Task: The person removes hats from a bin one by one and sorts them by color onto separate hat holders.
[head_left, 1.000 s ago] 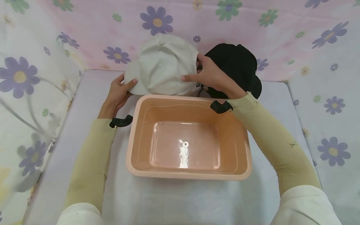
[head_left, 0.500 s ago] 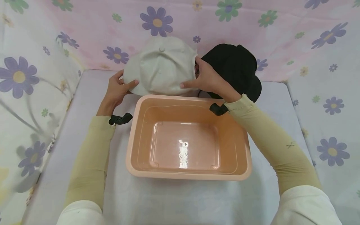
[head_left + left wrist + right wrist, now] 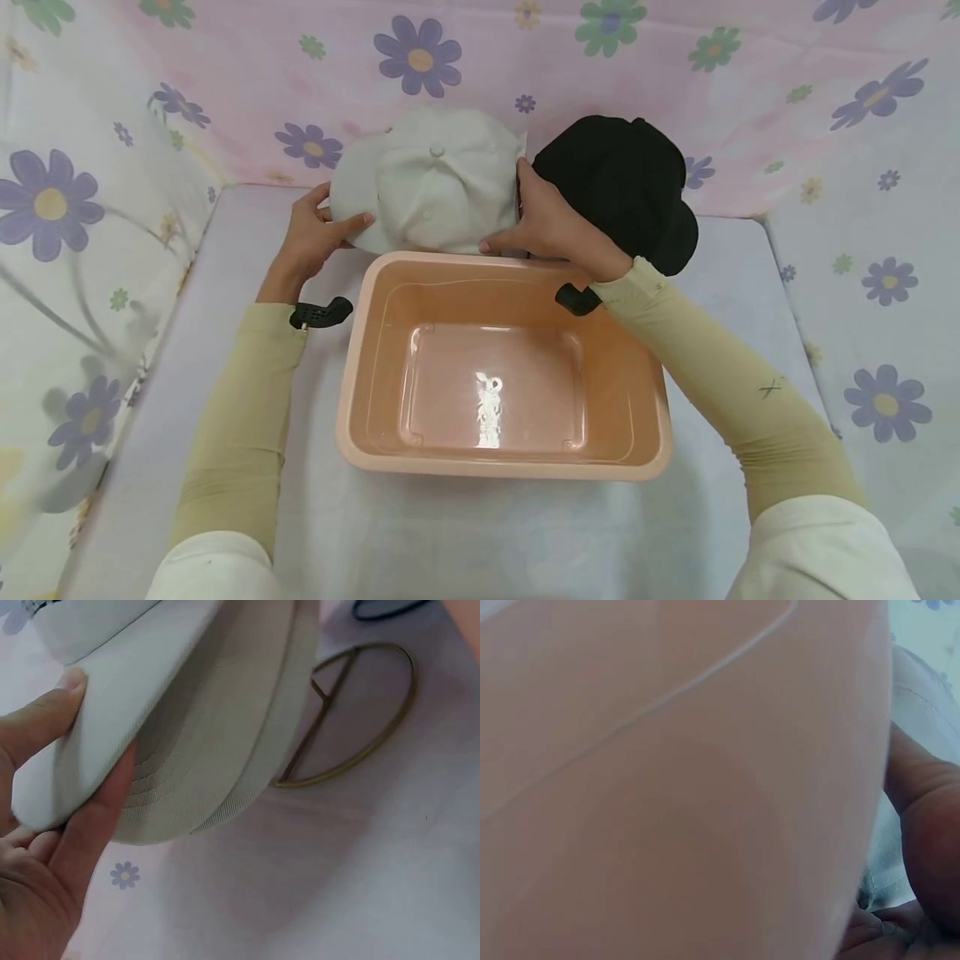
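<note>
A white baseball cap point(image 3: 450, 187) sits behind the basin in the head view, its brim to the left. My left hand point(image 3: 307, 237) pinches that brim between thumb and fingers. Under the pinched brim, the left wrist view shows further pale brim layers point(image 3: 210, 742), stacked close together. At the cap's other end my right hand point(image 3: 555, 221) grips the edge, thumb in front, other fingers mostly hidden. In the right wrist view the basin wall point(image 3: 682, 802) covers most of the picture, with part of my thumb point(image 3: 930, 802) beyond it.
The peach plastic basin point(image 3: 502, 468) stands in front of the white cap. A black cap point(image 3: 618, 187) lies to its right, near the floral backdrop point(image 3: 465, 50). Beside the brims, a gold D-shaped wire frame point(image 3: 409, 697) lies on the pale tabletop point(image 3: 360, 885).
The white cap's crown has tipped down and sunk a little toward the basin. My right hand has moved slightly left and lower with it; my left hand keeps its hold on the brim.
</note>
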`<state>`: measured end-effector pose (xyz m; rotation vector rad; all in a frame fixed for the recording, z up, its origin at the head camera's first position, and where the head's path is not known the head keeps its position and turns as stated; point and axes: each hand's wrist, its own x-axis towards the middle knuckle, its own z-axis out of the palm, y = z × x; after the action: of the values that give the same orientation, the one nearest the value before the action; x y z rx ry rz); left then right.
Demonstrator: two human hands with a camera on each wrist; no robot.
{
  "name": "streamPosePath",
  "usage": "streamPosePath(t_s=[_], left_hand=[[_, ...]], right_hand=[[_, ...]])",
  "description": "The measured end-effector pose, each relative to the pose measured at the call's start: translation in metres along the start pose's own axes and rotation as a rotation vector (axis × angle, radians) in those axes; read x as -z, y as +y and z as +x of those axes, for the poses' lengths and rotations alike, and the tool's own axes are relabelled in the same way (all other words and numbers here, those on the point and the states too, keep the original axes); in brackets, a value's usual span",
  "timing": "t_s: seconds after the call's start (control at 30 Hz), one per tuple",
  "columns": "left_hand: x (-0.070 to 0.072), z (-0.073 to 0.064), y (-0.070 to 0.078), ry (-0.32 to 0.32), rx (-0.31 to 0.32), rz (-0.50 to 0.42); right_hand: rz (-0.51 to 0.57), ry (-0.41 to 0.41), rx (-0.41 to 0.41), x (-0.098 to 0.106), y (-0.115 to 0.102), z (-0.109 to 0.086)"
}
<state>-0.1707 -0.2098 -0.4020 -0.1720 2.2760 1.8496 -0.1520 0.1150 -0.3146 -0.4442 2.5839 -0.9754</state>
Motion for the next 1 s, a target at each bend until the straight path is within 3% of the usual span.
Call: streamPosePath(t_s=[0.13, 0.3, 0.47, 0.63, 0.83, 1.0], left_hand=[[0.001, 0.000, -0.003, -0.031, 0.048, -0.152], [-0.005, 0.000, -0.003, 0.023, 0.097, -0.370], [-0.013, 0.003, -0.002, 0.032, 0.155, -0.402], [-0.012, 0.004, 0.000, 0.005, 0.214, -0.414], [-0.013, 0.003, -0.001, 0.028, 0.202, -0.473], [-0.014, 0.000, -0.001, 0.079, 0.157, -0.404]], right_hand=[[0.004, -0.022, -0.003, 0.003, 0.003, 0.003], [0.046, -0.029, 0.031, 0.004, 0.008, 0.006], [0.098, -0.008, 0.056, 0.003, 0.011, 0.005], [0.061, 0.006, 0.044, 0.001, 0.010, 0.005], [0.030, 0.019, 0.032, -0.002, 0.008, 0.006], [0.023, 0.054, 0.062, -0.005, 0.007, 0.003]])
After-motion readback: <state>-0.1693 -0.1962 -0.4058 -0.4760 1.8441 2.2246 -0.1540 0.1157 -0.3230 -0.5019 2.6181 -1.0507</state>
